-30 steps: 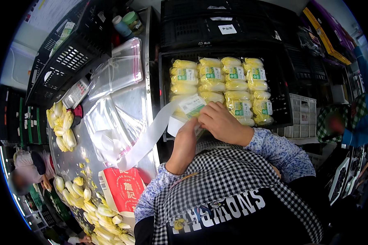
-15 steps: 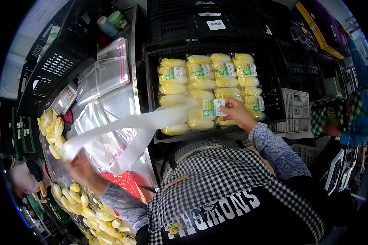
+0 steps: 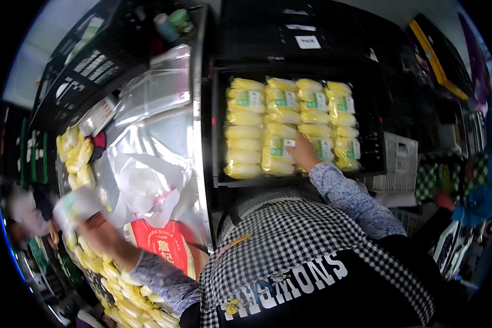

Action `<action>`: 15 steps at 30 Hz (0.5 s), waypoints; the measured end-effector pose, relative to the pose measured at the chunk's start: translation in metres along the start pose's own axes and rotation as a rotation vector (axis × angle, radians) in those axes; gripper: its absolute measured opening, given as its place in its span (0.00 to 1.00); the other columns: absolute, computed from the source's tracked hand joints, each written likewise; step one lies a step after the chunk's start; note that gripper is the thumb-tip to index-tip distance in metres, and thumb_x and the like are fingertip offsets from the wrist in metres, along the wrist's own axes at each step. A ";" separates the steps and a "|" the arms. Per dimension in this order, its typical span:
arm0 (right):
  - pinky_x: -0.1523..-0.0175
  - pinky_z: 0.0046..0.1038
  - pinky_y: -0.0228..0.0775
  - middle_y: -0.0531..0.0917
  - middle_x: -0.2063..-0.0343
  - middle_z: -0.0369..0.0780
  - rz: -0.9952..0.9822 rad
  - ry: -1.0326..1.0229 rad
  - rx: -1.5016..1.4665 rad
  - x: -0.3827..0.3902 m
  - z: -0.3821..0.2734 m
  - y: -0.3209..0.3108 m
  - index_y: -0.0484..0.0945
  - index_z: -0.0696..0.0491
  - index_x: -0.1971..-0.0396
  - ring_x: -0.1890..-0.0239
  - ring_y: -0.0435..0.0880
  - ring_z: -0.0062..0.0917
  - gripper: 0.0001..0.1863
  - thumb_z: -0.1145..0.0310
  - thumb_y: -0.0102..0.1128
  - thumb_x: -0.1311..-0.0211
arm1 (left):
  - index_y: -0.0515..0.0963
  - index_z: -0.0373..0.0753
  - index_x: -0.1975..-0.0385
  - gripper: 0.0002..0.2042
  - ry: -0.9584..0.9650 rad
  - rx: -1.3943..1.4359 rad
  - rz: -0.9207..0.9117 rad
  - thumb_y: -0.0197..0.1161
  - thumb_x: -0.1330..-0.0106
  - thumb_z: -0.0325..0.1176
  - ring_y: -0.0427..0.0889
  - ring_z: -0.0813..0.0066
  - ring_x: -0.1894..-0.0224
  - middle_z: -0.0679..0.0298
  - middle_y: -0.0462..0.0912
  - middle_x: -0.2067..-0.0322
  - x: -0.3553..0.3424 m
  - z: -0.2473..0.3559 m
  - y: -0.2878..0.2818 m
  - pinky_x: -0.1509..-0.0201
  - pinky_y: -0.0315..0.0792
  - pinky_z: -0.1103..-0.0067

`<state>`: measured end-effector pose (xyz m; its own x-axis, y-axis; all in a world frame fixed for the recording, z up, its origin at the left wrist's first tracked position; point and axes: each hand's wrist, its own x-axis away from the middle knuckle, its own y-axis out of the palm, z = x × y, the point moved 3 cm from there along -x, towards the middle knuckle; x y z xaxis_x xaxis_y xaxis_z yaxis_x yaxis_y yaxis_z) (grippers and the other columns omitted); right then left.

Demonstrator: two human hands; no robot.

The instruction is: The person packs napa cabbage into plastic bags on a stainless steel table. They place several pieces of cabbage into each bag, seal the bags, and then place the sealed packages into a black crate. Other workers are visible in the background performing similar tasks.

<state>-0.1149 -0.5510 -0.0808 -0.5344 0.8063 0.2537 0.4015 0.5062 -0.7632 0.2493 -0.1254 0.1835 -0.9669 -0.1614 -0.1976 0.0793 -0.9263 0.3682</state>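
Observation:
Bagged packs of yellow-white baby cabbages [image 3: 244,117] lie in rows in a black plastic crate [image 3: 218,136] in front of me. White and green labels are stuck on most of them; the near left pack [image 3: 242,156] shows none. My right hand [image 3: 305,153] has its fingers closed at the edge of a label [image 3: 279,146] lying on the second near pack. At the left, my left hand [image 3: 104,232] is blurred by motion, wrapped round a roll of labels [image 3: 75,206]. A translucent white backing strip [image 3: 147,183] lies in loops beside it.
Clear plastic bags [image 3: 158,87] lie on the metal table [image 3: 202,109], near a red printed bag [image 3: 164,246]. Loose baby cabbages [image 3: 131,298] are heaped at lower left. Black crates [image 3: 290,38] stand behind, a white crate [image 3: 399,158] at right. Another person's blue sleeve [image 3: 478,208] shows far right.
The label between my right fingers now lies against the second near pack. My left hand has moved left and slightly down with the roll, and the strip has dropped onto the table.

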 end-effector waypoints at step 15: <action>0.54 0.32 0.72 0.76 0.56 0.47 -0.252 -1.137 -0.211 0.092 -0.260 -0.010 0.74 0.56 0.55 0.57 0.78 0.37 0.19 0.67 0.66 0.46 | 0.67 0.31 0.46 0.16 -0.592 0.677 0.201 0.44 0.28 0.33 0.71 0.56 0.40 0.52 0.73 0.45 0.058 -0.038 -0.095 0.32 0.59 0.60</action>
<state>0.0254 -0.4026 0.1044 -0.9278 -0.0049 -0.3730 0.2483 0.7382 -0.6272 0.1953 -0.0597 0.1028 -0.9314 0.0755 0.3561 0.2810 -0.4727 0.8352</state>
